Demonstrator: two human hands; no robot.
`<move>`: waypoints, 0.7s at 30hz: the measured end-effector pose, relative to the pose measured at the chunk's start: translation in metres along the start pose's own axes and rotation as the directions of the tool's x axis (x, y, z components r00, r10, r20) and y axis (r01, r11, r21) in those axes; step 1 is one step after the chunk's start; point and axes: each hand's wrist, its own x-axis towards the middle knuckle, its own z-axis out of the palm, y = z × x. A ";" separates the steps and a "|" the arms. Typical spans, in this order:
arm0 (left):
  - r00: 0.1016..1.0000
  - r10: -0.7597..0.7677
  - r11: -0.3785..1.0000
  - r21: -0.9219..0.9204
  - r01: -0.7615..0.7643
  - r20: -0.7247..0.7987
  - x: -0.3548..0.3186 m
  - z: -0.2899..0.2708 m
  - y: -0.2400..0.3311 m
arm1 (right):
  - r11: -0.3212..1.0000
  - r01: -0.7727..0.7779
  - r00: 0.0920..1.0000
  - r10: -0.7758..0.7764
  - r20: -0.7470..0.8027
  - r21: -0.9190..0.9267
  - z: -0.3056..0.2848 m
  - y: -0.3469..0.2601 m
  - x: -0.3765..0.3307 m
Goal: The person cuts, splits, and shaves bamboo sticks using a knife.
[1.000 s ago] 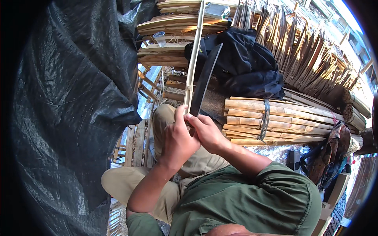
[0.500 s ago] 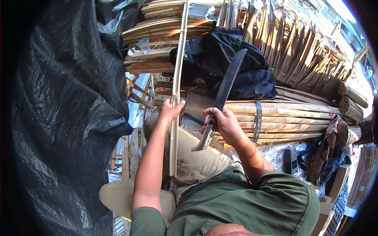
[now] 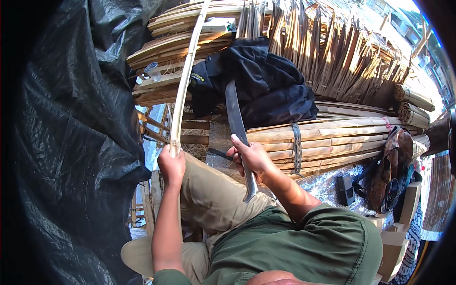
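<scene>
While gripping a long bamboo strip (image 3: 183, 90) at its lower end, left hand (image 3: 172, 164) closed tight around it, strip running up and away over the stacked bamboo. Right hand (image 3: 251, 159) wrapped shut on the handle of a machete (image 3: 236, 124), blade pointing up, just right of the strip, not touching it. Behind blade: black jacket (image 3: 266, 85) draped on tied bamboo bundle (image 3: 332, 137). Black plastic sheet (image 3: 61, 142) filling the left side. Brown bag (image 3: 392, 166) far right, well apart.
</scene>
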 end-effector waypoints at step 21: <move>0.939 -0.211 0.952 -0.162 0.261 0.273 -0.159 -0.233 -0.009 | 0.822 0.565 0.824 -0.566 -0.004 0.071 0.029 -0.057 0.037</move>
